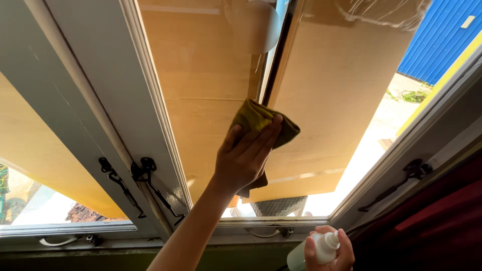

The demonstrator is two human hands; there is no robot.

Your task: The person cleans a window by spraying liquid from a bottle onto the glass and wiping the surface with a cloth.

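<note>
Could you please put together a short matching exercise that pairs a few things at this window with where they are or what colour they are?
Things:
1. cloth
2. spray bottle
3. window latch
4. corrugated wall

Descriptions:
A. blue, outside at the upper right
B. olive green, pressed to the glass by the left hand
C. black metal, on the white frame
D. held low in the right hand

Pairs: 1-B, 2-D, 3-C, 4-A

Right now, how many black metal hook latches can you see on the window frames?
3. Two hang side by side on the left frames, one beside the other; the third is on the right frame. Others may be out of view.
</note>
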